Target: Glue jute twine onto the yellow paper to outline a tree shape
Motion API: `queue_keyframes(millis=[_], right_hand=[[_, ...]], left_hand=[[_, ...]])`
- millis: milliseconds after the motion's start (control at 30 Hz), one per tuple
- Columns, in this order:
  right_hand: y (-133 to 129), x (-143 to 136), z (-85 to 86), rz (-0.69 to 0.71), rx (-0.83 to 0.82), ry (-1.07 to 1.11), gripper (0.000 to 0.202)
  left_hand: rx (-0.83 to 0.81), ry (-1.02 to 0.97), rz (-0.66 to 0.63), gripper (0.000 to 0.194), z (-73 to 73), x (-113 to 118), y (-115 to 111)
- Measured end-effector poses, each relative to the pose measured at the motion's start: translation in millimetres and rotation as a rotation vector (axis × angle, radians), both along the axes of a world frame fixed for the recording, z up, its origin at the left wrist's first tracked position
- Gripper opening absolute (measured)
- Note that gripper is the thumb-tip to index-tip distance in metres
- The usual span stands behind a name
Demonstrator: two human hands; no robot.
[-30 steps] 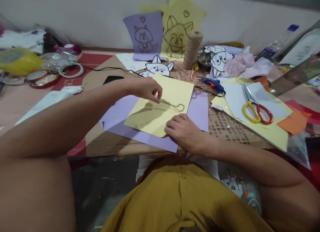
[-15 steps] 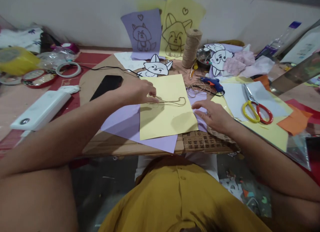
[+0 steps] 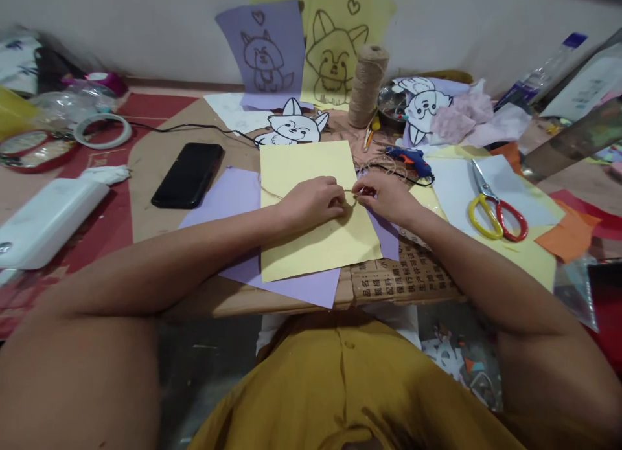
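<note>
A sheet of yellow paper (image 3: 311, 249) lies over purple paper (image 3: 233, 191) in front of me. My left hand (image 3: 315, 202) rests over the yellow sheet, its fingers curled at a piece of twine (image 3: 269, 192) that trails out to the left. My right hand (image 3: 381, 196), at the sheet's right edge, pinches the same twine between thumb and forefinger. A short stretch of twine spans the small gap between both hands. Behind them, a white cutout fox (image 3: 296, 127) leans by the sheet, and a twine spool (image 3: 368, 87) stands upright.
Scissors (image 3: 493, 204) with yellow and red handles lie on paper at right, beside a blue glue gun (image 3: 411, 160). A black phone (image 3: 188, 175) and a white power bank (image 3: 51, 220) lie at left. Two fox drawings on purple paper (image 3: 265, 55) and yellow paper (image 3: 335, 58) lean against the wall.
My left hand has moved right along the twine, and my right hand has come in from the paper's edge to grip it. The view has shifted slightly.
</note>
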State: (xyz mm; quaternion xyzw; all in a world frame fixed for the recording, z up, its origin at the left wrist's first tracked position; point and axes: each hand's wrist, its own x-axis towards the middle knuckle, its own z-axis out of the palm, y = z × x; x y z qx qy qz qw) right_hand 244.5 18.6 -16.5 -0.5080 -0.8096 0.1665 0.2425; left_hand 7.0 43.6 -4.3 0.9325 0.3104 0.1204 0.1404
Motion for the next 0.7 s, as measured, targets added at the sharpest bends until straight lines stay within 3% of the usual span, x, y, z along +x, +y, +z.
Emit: queue_keyframes(millis=[167, 700], right_hand=[[5.0, 2.1, -6.7, 0.073, 0.004, 0.063, 0.017], [2.2, 2.4, -9.3, 0.050, -0.018, 0.103, 0.010]], left_hand=[[-0.027, -0.059, 0.022, 0.017, -9.0, -1.7, 8.3], [-0.150, -0.271, 0.098, 0.006, -16.8, -0.4, 5.4]])
